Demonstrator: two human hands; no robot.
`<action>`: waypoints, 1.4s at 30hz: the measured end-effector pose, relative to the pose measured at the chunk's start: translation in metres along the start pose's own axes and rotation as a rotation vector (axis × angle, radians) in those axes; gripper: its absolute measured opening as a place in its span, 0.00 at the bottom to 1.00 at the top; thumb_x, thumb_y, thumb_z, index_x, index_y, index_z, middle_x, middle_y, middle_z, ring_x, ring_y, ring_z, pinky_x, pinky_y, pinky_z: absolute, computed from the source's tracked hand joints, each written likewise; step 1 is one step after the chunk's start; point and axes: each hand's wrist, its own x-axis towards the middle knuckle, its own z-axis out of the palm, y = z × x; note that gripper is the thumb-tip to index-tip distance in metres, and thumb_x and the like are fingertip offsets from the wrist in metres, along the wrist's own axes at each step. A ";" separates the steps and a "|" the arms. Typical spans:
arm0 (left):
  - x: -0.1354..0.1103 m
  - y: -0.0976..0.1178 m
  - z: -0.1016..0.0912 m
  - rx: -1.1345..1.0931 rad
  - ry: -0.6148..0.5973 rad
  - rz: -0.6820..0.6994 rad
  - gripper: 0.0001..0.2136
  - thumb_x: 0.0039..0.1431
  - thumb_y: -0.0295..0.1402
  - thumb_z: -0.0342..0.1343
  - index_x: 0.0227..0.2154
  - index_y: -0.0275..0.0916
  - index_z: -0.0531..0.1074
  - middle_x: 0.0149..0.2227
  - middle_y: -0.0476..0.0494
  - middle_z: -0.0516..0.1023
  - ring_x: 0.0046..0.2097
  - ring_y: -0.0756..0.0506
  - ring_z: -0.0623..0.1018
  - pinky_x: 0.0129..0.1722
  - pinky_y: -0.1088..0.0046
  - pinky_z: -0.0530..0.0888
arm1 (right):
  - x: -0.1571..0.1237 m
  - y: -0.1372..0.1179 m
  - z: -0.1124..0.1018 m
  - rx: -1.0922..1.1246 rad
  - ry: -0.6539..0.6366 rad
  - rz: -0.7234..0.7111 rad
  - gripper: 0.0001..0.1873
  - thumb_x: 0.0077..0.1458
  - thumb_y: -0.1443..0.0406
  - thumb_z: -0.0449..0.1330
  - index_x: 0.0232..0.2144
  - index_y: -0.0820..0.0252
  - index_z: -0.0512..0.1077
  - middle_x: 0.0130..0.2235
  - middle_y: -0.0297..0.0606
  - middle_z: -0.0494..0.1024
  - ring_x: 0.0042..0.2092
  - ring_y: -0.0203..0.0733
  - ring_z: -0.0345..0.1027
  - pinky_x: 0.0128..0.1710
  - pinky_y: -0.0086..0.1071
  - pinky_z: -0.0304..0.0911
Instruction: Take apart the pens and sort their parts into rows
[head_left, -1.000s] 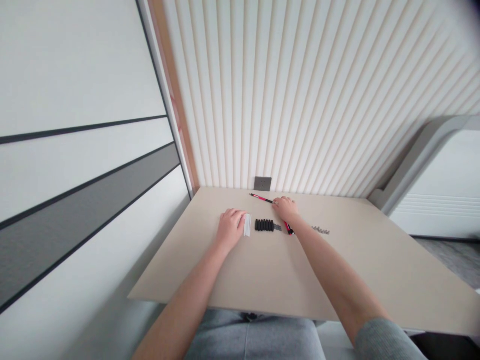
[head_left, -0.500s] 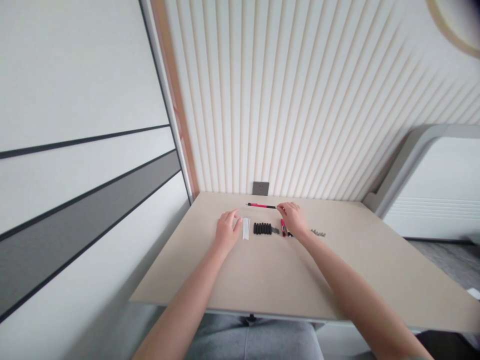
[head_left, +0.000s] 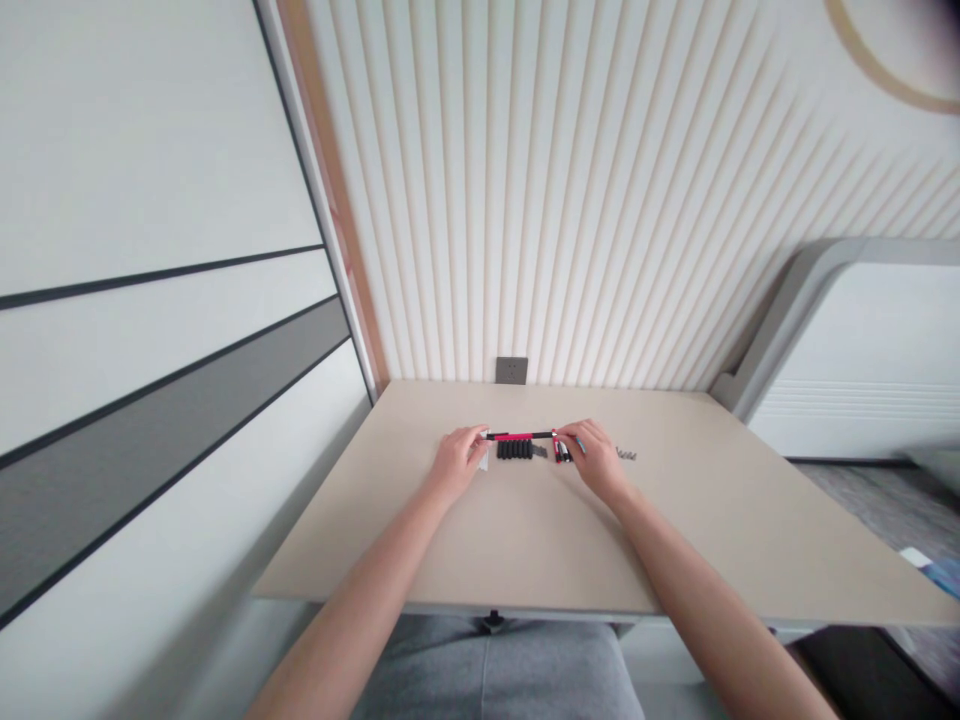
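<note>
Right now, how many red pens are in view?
2. One red pen is held level between the left hand and right hand; the second red pen lies on the table beside the right hand. Others may hide under the hands.

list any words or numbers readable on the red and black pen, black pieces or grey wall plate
None can be read.
Slim red and black pen between left hand and right hand: print too small to tell.
Row of black ribbed pieces: no marking shows.
Grey square wall plate: no text shows.
</note>
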 end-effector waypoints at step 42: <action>0.001 0.000 -0.010 0.062 -0.303 0.251 0.08 0.66 0.28 0.49 0.42 0.40 0.72 0.37 0.44 0.77 0.42 0.44 0.75 0.43 0.68 0.71 | -0.023 -0.020 0.001 -0.236 -0.180 -0.101 0.18 0.67 0.60 0.47 0.33 0.57 0.74 0.32 0.43 0.74 0.38 0.46 0.67 0.41 0.37 0.61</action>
